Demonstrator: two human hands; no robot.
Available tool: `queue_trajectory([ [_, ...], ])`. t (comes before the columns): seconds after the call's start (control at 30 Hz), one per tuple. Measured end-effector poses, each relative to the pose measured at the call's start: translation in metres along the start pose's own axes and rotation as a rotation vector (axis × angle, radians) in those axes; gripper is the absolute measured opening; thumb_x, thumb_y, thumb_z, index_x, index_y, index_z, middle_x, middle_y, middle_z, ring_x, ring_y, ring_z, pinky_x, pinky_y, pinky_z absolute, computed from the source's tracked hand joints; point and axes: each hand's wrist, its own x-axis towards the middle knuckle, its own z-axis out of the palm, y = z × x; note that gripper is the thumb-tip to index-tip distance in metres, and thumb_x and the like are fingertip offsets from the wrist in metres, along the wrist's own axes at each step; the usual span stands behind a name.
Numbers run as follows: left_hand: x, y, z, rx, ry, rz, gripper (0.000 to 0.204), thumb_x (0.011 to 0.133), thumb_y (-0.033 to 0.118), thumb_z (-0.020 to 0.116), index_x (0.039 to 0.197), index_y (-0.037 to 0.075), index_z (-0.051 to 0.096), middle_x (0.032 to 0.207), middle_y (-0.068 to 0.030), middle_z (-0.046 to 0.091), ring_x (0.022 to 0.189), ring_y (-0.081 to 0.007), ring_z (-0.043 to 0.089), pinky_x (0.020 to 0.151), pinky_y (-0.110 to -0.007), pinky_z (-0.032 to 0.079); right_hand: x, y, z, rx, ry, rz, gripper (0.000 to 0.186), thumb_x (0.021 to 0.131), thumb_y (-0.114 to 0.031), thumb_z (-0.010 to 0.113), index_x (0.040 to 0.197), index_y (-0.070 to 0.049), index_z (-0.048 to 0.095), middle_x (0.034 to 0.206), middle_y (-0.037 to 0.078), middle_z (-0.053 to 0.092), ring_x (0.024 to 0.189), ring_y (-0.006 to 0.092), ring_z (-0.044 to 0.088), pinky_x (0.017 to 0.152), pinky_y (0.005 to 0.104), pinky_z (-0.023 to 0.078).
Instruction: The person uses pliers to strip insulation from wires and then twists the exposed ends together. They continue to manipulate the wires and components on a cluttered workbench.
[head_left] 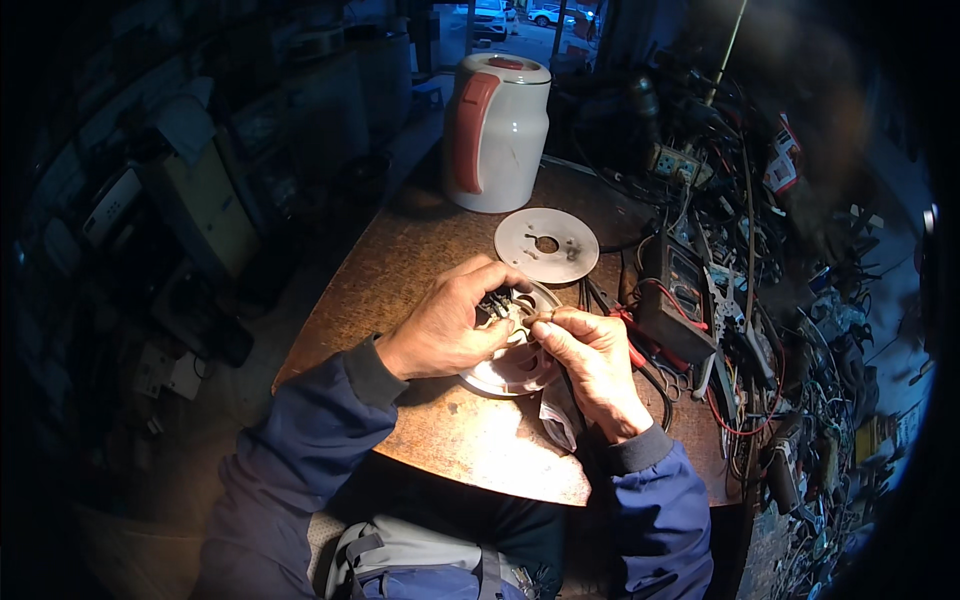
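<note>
A white round plastic base with a ribbed, hollow inside lies on the brown table under both hands. My left hand is curled over its left side, fingers and thumb gripping small dark and metallic parts in its middle. My right hand reaches in from the right, thumb and forefinger pinched together at the base's centre; what they hold is too small to name. Just beyond lies a flat white disc with a central hole and dark smudges. Behind it stands a white kettle with a red handle and lid button.
Red-handled pliers and scissors lie right of my right hand, beside a dark boxy meter with a red lead. Tangled cables and tools pile up along the right. A small plastic packet sits near the table's front edge.
</note>
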Motion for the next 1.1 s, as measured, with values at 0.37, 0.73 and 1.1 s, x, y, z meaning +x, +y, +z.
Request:
queue_trajectory([
  [0.37,-0.001,0.004,-0.001,-0.418,-0.049,-0.125,0.06,0.085,-0.007,0.06,0.144,-0.002,0.048,0.131,-0.0124,0.054,0.124,-0.0202,0.055,0.11,-0.034,0.045,-0.001,-0.006,0.001,0.058,0.009,0.044,0.011,0.092,-0.004,0.072,0.099,0.004,0.069,0.082,0.007,0.071,0.066,0.008,0.063,0.063,0.0217,0.052],
  [0.73,-0.002,0.002,-0.003,-0.461,-0.08,-0.155,0.055,0.087,-0.002,0.069,0.139,-0.003,0.051,0.127,-0.0119,0.061,0.119,-0.0175,0.06,0.106,-0.034,0.05,0.001,-0.003,0.0,0.046,0.085,0.046,0.012,0.088,-0.001,0.071,0.098,0.006,0.071,0.08,0.006,0.07,0.064,0.0068,0.058,0.059,0.0207,0.047],
  [1.1,-0.001,0.005,-0.003,-0.403,-0.077,-0.147,0.054,0.085,-0.001,0.071,0.136,-0.001,0.055,0.123,-0.0101,0.063,0.11,-0.0154,0.063,0.096,-0.031,0.055,0.001,-0.001,-0.001,0.052,0.081,0.042,0.011,0.088,0.0,0.069,0.097,0.006,0.071,0.08,0.006,0.069,0.063,0.0069,0.057,0.059,0.0206,0.046],
])
